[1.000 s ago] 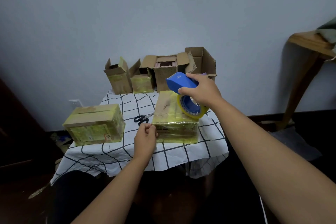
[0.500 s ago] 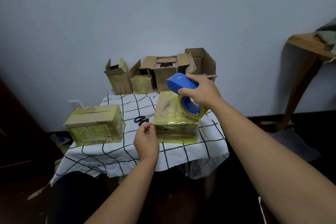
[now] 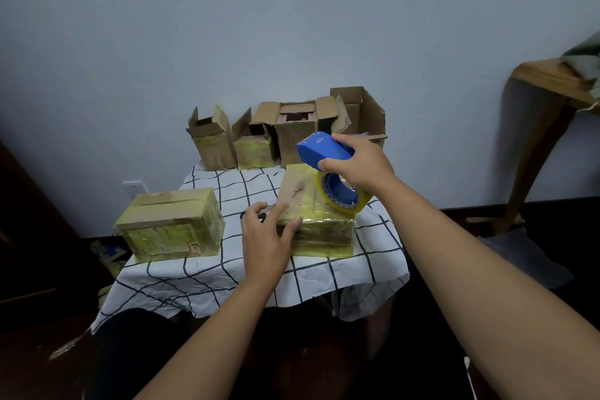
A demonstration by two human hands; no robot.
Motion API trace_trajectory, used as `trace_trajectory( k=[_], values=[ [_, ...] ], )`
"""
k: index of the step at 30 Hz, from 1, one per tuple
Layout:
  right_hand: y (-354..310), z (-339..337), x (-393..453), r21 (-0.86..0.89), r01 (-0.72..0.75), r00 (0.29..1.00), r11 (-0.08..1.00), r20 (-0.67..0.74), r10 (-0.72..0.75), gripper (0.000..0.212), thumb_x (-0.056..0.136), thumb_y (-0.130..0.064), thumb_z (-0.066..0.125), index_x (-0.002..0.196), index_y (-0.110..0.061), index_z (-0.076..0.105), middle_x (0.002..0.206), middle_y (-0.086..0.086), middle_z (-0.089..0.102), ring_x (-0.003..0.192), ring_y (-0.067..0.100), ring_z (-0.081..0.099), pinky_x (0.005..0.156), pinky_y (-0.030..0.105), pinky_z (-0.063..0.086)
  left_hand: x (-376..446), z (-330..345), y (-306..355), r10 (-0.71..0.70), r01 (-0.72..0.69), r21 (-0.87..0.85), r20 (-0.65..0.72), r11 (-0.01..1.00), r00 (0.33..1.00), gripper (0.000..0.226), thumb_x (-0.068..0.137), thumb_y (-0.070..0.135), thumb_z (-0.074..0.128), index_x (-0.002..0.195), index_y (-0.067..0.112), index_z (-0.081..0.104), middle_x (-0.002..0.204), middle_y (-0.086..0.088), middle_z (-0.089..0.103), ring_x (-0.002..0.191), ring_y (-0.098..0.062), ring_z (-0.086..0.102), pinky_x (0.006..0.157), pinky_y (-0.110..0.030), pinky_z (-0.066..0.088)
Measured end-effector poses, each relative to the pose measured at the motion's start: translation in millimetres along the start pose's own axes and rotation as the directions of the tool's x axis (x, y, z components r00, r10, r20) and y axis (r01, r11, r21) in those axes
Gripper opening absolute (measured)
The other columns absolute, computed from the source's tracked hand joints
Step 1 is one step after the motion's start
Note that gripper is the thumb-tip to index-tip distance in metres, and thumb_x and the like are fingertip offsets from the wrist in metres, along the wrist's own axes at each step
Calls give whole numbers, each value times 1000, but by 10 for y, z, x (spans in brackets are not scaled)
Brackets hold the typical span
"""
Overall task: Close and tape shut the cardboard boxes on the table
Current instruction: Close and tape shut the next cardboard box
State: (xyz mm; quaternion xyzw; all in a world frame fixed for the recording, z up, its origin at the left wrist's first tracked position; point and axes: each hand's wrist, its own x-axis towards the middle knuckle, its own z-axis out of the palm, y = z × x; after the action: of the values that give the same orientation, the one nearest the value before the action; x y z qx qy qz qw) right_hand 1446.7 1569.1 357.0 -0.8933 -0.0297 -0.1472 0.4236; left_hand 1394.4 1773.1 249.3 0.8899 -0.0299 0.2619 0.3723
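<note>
Nearest me, the left hand (image 3: 268, 239) lies with fingers spread and fairly straight against the near left corner of the closed cardboard box wrapped in yellowish clear tape (image 3: 316, 221), thumb on its front face, fingers up along the left edge; it grips nothing. That box sits at the near middle of the table with the white, black-gridded cloth (image 3: 224, 279).

Just above and behind it, the right hand (image 3: 355, 162) is curled round the blue plastic tape dispenser (image 3: 319, 151), whose roll of yellowish tape (image 3: 341, 198) hangs over the right part of the box top, touching it or very nearly; I cannot tell which.

To do this step well, I would say the left hand should press the box firmly down so it cannot slide, while the dispenser is set flat on the lid and drawn evenly along the seam, keeping the strip taut and clear of the steadying fingers.

Off to the left, well apart, stands a second taped box (image 3: 170, 229), also shut. Black-handled scissors (image 3: 256, 214) peek out behind the left hand. At the far edge, against the wall, a row of open cardboard boxes (image 3: 292, 133) waits, flaps up, seemingly not yet sealed.
</note>
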Motion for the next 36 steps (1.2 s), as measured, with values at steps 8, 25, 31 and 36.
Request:
trace_trajectory(
  k=[8,25,31,36],
  values=[
    [-16,14,-9,-8,-1,1000,1000,-4,1,78,72,-55,76,143,-37,50,140,-9,54,119,15,53,97,45,50,132,55,-124,221,-227,140,53,964,974,33,84,45,72,87,13,64,96,0,50,84,-21,51,69,-35,46],
    [-21,21,-30,-20,1,1000,1000,-12,-1,77,72,-56,75,142,-39,50,139,-12,54,119,14,54,97,45,50,245,66,-192,400,-432,357,163,828,902,42,77,48,77,85,14,53,84,-3,44,75,-25,46,51,-33,42],
    [-13,6,-16,-38,7,1000,999,-10,-8,76,75,-54,75,143,-37,49,138,-9,54,119,15,54,97,45,50,277,62,-39,426,-439,459,138,772,894,54,79,70,51,82,16,54,86,-3,52,83,-26,48,70,-38,44],
    [-11,1,-31,-24,7,1000,1000,-10,-8,77,74,-55,75,143,-36,49,137,-10,54,119,15,54,97,45,50,175,277,135,384,-411,409,152,815,911,52,83,63,59,83,12,51,83,-5,52,73,-24,49,63,-31,33]
  ],
)
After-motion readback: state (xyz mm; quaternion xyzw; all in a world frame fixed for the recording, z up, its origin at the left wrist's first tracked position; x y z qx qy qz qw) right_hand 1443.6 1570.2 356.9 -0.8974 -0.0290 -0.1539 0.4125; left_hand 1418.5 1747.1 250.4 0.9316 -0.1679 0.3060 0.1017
